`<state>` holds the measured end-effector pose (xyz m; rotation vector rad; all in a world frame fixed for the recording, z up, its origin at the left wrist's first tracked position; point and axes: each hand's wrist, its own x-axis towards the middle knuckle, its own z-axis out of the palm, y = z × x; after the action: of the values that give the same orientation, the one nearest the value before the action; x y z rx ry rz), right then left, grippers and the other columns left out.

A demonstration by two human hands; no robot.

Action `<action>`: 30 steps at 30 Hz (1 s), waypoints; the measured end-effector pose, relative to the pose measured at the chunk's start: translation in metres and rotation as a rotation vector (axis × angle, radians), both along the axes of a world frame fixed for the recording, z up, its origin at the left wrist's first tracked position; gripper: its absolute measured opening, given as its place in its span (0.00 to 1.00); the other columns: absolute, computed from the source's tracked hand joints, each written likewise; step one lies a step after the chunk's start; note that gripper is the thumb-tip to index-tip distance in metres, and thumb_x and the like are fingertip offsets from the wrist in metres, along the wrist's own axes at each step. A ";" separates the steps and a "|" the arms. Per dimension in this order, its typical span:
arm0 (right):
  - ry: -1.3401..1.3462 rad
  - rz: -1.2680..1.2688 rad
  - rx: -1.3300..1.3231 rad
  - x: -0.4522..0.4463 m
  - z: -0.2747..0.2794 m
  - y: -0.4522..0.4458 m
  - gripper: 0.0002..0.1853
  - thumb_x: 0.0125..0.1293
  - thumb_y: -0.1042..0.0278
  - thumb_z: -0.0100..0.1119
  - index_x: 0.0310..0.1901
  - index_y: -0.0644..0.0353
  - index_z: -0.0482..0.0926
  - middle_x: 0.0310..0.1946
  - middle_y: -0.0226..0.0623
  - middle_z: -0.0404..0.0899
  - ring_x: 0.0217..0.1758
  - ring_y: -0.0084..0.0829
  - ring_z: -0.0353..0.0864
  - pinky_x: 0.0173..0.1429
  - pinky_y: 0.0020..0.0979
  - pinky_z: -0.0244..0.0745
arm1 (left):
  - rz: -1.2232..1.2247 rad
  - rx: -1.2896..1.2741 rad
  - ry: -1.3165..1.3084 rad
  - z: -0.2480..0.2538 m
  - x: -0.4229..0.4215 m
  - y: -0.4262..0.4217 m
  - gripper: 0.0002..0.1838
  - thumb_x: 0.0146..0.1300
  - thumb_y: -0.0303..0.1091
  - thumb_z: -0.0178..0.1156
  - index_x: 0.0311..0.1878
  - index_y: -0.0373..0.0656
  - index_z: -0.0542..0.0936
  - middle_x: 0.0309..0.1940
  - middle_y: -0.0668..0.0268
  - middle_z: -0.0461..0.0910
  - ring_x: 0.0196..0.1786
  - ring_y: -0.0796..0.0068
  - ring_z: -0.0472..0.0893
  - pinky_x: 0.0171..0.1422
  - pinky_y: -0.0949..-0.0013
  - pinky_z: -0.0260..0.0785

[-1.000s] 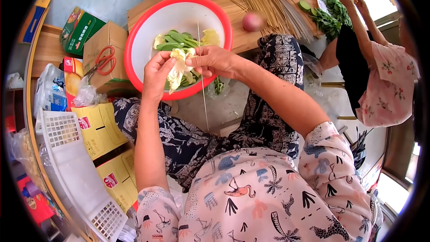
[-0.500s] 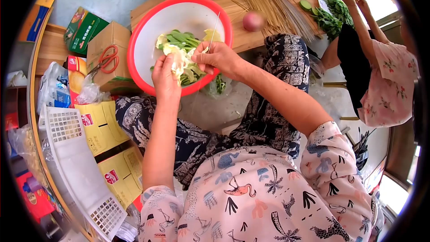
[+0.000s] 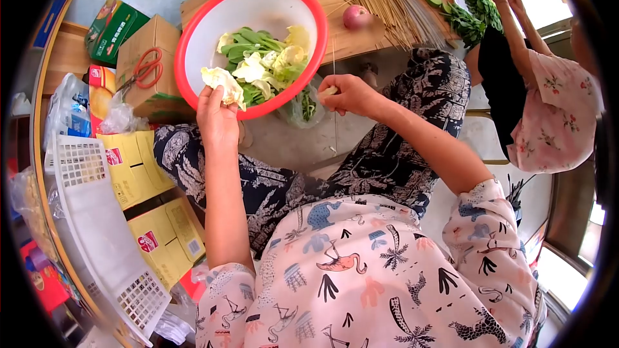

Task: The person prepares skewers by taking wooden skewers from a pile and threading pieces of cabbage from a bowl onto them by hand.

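Note:
My left hand (image 3: 217, 121) pinches a pale, crinkled cabbage leaf (image 3: 225, 85) over the near rim of a white plastic basin with a red rim (image 3: 313, 13). Inside the basin lie more loose pale leaves and green leafy stems (image 3: 248, 44). Right of the basin, over the gap between the knees, my right hand (image 3: 353, 95) is closed on a thin skewer (image 3: 334, 130) held upright. A small pale piece (image 3: 329, 91) shows at its fingers, seemingly on the skewer. The two hands are apart.
Bare skewers (image 3: 380, 0) and a red onion (image 3: 356, 17) lie on the wooden table (image 3: 193, 14). Scissors (image 3: 149, 69) rest at a cardboard box (image 3: 138, 45) on the left. Another person (image 3: 554, 116) sits at right near a plate of greens (image 3: 477, 9).
My hands have separated: the left moved left with the leaf, the right drew back toward the body and right with the skewer. The view has shifted slightly.

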<state>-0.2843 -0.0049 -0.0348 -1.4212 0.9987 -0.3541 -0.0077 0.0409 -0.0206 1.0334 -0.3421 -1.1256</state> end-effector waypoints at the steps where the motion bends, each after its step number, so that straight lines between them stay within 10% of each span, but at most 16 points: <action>1: -0.011 0.038 0.002 0.003 -0.006 0.000 0.14 0.57 0.75 0.60 0.46 0.65 0.74 0.21 0.30 0.74 0.19 0.18 0.70 0.23 0.21 0.65 | 0.006 0.001 0.002 0.000 -0.001 0.004 0.13 0.63 0.24 0.53 0.52 0.37 0.69 0.49 0.58 0.74 0.47 0.66 0.77 0.45 0.65 0.75; 16: -0.194 -0.035 0.217 0.032 0.051 0.033 0.14 0.63 0.57 0.60 0.37 0.61 0.78 0.19 0.27 0.73 0.19 0.16 0.68 0.24 0.18 0.63 | -0.007 0.004 -0.149 0.017 -0.057 0.015 0.19 0.57 0.17 0.56 0.53 0.35 0.68 0.46 0.64 0.72 0.46 0.74 0.76 0.49 0.70 0.73; 30: -0.371 -0.108 0.226 0.059 0.049 0.039 0.07 0.62 0.67 0.61 0.28 0.60 0.78 0.17 0.25 0.73 0.16 0.14 0.65 0.20 0.18 0.59 | 0.019 -0.029 -0.182 0.018 -0.052 0.014 0.16 0.59 0.16 0.55 0.50 0.36 0.70 0.44 0.63 0.75 0.45 0.75 0.77 0.49 0.71 0.72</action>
<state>-0.2250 0.0346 0.0145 -1.0522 0.7841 -0.5441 -0.0596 0.0551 -0.0027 1.1141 -0.4906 -1.0091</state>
